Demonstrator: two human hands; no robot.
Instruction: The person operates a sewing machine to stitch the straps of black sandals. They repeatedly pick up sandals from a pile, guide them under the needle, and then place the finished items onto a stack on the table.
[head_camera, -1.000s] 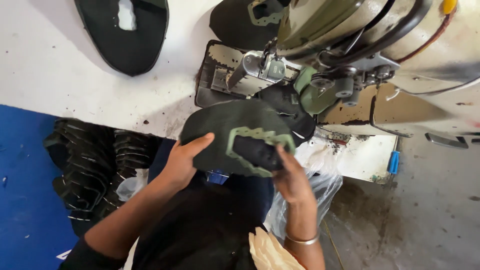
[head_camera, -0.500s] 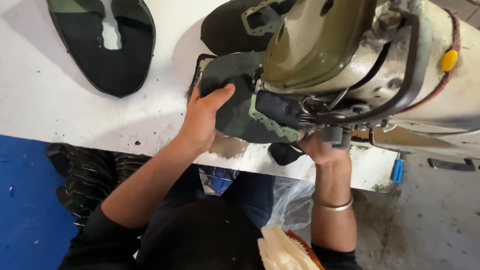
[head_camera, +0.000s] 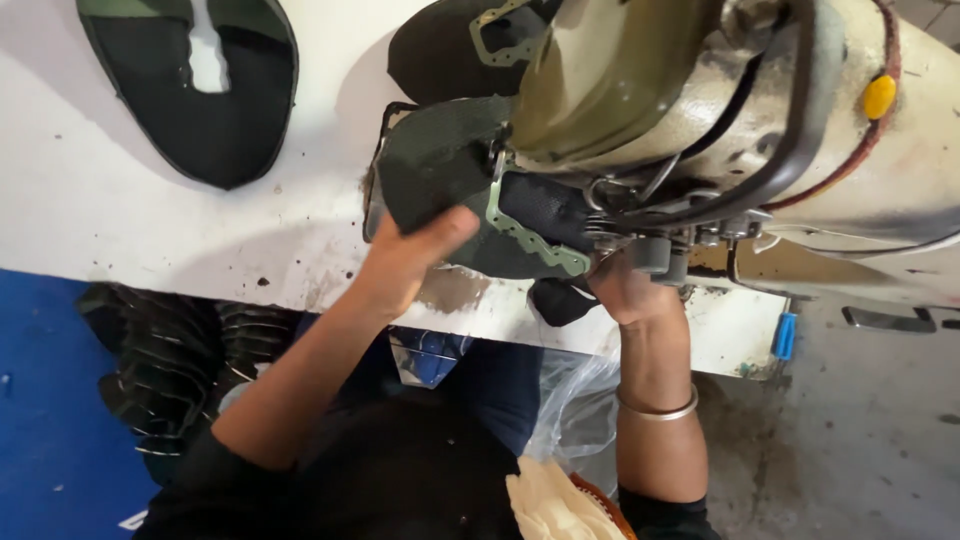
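Note:
A dark shoe upper with a light green eyelet strip lies on the bed of an industrial sewing machine. My left hand grips its near left edge with the thumb on top. Under the machine head, my right hand holds the upper's right end by the needle area; its fingers are mostly hidden by the machine parts. A metal bangle sits on my right wrist.
Another flat dark upper lies on the white table at the far left, and a further one sits behind the machine. A stack of dark pieces stands below the table edge. A clear plastic bag hangs by my lap.
The upper has gone from my lap up onto the machine bed and under the head. Both hands moved forward with it, and my view has drawn closer.

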